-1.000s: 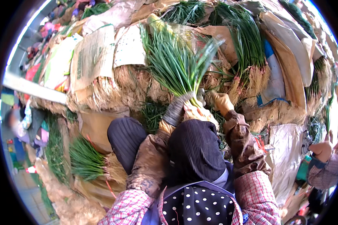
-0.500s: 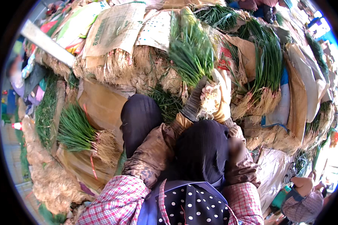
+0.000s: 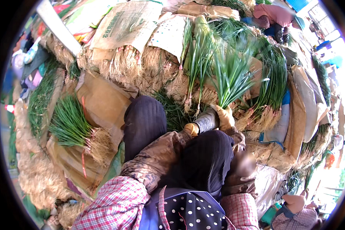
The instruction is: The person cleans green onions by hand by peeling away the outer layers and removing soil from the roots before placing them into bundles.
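A bunch of spring onions point(image 3: 232, 74) stands up from my gloved hands in front of my knees, its green leaves fanned out and slightly blurred. My right hand point(image 3: 224, 116), in a yellowish glove, is closed around the bunch's lower end. Against it, my left hand point(image 3: 208, 120), in a grey and yellow glove, is closed at the base too. The roots of this bunch are hidden by the hands. Just left of it, a few loose spring onions point(image 3: 193, 73) lie on the heap, roots toward me. A larger pile of spring onions point(image 3: 273, 82) lies to the right.
A tied bundle of spring onions point(image 3: 73, 122) with a red strip rests on brown sheeting point(image 3: 103, 96) at left. Ahead, sacks point(image 3: 126, 25) cover a rooty heap. A pale beam point(image 3: 57, 27) crosses the upper left. Other people point(image 3: 274, 19) are at far right and lower right.
The held bunch has swung from leaning left to leaning right, and its roots no longer show. Loose stalks now show where its leaves were. My view has shifted slightly.
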`<state>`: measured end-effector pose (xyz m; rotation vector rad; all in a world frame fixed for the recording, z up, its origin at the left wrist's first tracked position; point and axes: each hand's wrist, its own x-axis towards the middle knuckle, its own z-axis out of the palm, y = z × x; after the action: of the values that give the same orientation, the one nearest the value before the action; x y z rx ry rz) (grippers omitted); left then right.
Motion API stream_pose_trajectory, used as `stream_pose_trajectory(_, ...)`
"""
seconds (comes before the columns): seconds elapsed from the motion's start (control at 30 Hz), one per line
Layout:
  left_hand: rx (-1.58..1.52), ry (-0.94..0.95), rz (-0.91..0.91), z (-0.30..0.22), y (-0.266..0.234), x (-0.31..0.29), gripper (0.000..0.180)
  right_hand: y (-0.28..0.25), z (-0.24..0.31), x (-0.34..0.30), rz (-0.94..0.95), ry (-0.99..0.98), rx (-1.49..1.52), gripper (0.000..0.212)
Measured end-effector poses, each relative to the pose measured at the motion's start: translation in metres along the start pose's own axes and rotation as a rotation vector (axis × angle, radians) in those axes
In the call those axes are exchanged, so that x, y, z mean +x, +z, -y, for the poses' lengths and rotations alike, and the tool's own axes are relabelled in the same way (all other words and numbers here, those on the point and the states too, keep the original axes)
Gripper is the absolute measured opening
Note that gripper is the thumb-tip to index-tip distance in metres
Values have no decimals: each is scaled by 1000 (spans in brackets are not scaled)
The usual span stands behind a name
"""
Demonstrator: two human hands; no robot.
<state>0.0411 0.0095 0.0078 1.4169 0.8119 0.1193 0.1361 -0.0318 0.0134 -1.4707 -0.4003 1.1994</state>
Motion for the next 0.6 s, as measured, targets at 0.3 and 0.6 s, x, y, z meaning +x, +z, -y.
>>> stream_pose_trajectory(0.3,-249,208,-138,-1,-16,8,50,-86,5,1,131,129,443,18)
stream_pose_trajectory(0.6,-818,210,-10,9,2,0,36,-7,21,-61,-27,102,-1475,44)
